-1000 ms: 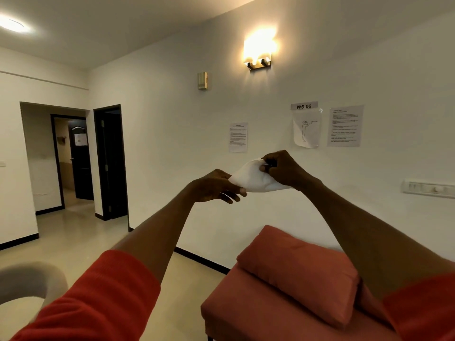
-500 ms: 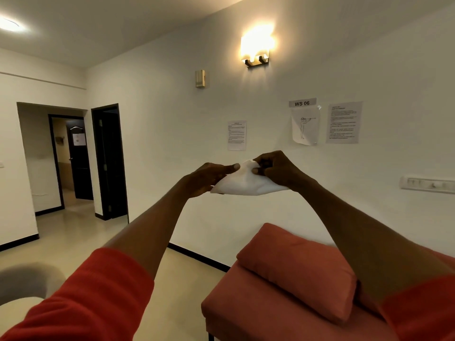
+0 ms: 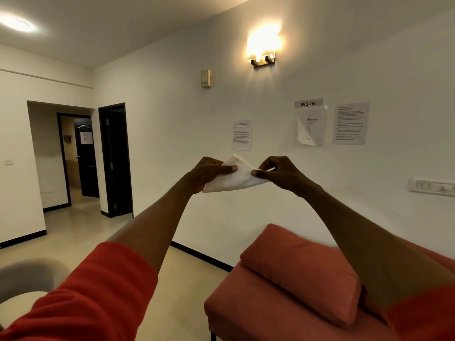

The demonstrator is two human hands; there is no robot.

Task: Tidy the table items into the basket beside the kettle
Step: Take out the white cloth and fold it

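White plaster wall (image 3: pixel 172 143) fills most of the head view, lit by a glowing two-shade wall lamp (image 3: pixel 263 49) and hung with printed paper notices (image 3: pixel 350 123). Below it, at lower right, stands a coral-red upholstered bench (image 3: pixel 258 306) with a matching rectangular cushion (image 3: pixel 302 269) lying along its top. Neither the table, the basket nor the kettle shows anywhere in the view.

Both arms reach forward in orange-red sleeves (image 3: pixel 81 299). Held up between them, in the air in front of the wall, is a soft white cloth folded into a rough triangle (image 3: pixel 234 179). The left hand (image 3: pixel 209 172) grips its left side with the thumb laid across the top. The right hand (image 3: pixel 278 172) pinches its right corner between thumb and forefinger. The two hands sit near each other, joined only by the cloth.

By my reading, the step in hand is folding or squaring up this cloth before it is put away. Next, the fold would need pressing flat, then the gaze and hands must turn toward the basket, which has yet to be found.
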